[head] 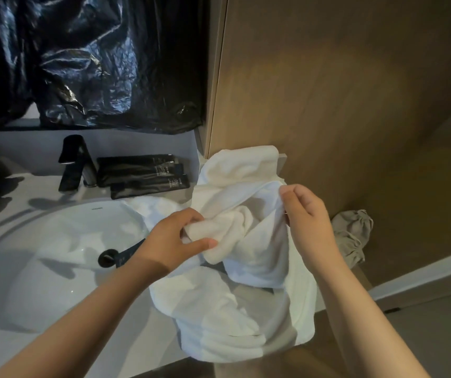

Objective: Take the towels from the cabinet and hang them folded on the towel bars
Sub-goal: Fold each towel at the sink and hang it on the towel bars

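Note:
A large white towel (pixel 246 309) lies crumpled over the right end of the vanity counter and hangs down past its front edge. My left hand (pixel 175 241) grips a bunched fold of the towel near its middle. My right hand (pixel 306 222) pinches a thin edge of the same towel between thumb and fingers, lifted a little above the heap. More white towel (pixel 246 165) is piled behind, against the wooden panel. No towel bar or open cabinet is in view.
A white sink basin (pixel 41 255) with a black drain lies to the left, a black faucet (pixel 75 165) and black toiletry packets (pixel 142 173) behind it. Black plastic sheeting (pixel 82 64) covers the wall above. A wooden panel (pixel 341 91) stands right; a grey cloth bag (pixel 352 236) lies on the floor.

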The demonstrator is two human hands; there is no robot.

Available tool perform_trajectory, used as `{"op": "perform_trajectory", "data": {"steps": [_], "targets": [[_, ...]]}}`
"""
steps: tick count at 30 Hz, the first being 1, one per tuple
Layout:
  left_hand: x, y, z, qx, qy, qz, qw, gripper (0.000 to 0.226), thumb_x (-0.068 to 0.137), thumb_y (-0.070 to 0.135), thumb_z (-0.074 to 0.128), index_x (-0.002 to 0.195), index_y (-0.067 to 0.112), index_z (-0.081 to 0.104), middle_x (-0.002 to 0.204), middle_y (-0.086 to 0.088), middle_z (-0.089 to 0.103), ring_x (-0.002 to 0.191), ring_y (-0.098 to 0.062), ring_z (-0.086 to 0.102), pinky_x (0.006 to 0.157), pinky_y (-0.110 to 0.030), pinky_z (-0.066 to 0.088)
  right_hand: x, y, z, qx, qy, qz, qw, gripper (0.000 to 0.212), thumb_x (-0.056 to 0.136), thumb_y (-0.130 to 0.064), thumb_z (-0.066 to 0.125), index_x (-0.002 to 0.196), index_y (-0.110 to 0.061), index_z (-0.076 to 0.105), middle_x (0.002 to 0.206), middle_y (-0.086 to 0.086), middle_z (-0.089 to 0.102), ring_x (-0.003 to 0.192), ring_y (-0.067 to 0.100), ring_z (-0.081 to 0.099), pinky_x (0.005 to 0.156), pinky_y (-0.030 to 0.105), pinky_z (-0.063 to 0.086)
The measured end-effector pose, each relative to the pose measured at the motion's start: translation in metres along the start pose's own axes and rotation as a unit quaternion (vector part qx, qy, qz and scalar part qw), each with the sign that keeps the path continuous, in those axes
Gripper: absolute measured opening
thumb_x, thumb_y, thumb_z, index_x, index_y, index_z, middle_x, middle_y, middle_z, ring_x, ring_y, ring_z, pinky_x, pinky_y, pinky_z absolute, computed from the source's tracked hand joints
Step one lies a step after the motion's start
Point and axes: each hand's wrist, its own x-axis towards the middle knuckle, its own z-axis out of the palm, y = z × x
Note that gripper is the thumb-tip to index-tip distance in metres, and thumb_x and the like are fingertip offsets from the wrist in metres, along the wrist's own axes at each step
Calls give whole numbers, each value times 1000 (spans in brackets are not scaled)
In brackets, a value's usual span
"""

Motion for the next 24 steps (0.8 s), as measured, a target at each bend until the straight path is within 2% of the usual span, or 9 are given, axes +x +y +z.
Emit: {"op": "perform_trajectory", "data": {"steps": [3,5,7,9,12,14,17,21,24], "targets": [[3,7,-14,-55,71,33,995,17,78,36,77,83,25,65,79,9,63,75,-8,56,64,-16,43,11,-21,-1,20,20,-23,999,32,103,-21,45,74,-9,55,67,-2,46,65,10,41,62,26,36],[6,15,-24,-67,111,62,990,13,79,29,78,80,25,66,78,11,62,76,-5,55,62,-12,40,18,-34,-5,41,35,-37,998,34,103,-22,45,70,-14,53,66,-2,45,65,12,40,61,26,36],[10,24,-35,-57,146,91,983,15,79,25,77,77,29,63,77,12,60,77,-2,54,63,-9,37,26,-45,-11,54,46,-44,996,34,103,-24,45,74,-9,53,70,5,45,68,18,41,62,29,36],[13,30,-44,-33,178,108,978,17,78,22,78,78,27,61,79,11,57,78,-2,53,64,-9,36,33,-56,-17,75,60,-38,995,31,103,-27,43,78,-12,55,73,6,45,68,18,43,60,25,38],[15,32,-51,18,148,99,984,15,78,23,78,83,23,63,84,7,57,78,-5,53,66,-18,37,46,-73,-30,90,88,-45,991,30,103,-31,41,79,-25,58,68,-9,50,63,2,49,57,13,43],[14,33,-51,42,105,85,990,19,78,33,77,92,27,65,91,9,59,83,-4,54,69,-22,41,54,-84,-35,66,82,-71,992,27,101,-34,40,85,-28,61,71,-17,55,66,-5,53,61,11,44],[14,42,-51,24,110,86,990,35,75,52,72,104,35,63,102,19,59,94,1,57,79,-13,45,59,-93,-31,-3,34,-116,993,30,102,-32,38,81,-24,57,66,-20,51,62,-7,49,58,6,41],[23,68,-55,-8,131,121,984,56,66,72,60,114,45,50,110,33,47,107,14,48,77,2,39,55,-92,-25,-45,-6,-161,986,36,104,-20,41,69,-24,48,56,-19,43,53,-2,38,50,8,31],[35,85,-52,6,94,148,984,57,73,66,64,124,43,50,116,30,48,105,11,48,85,-4,38,52,-95,-28,-44,-29,-189,981,37,104,-15,43,69,-25,48,57,-19,42,54,-3,37,52,8,31]]}}
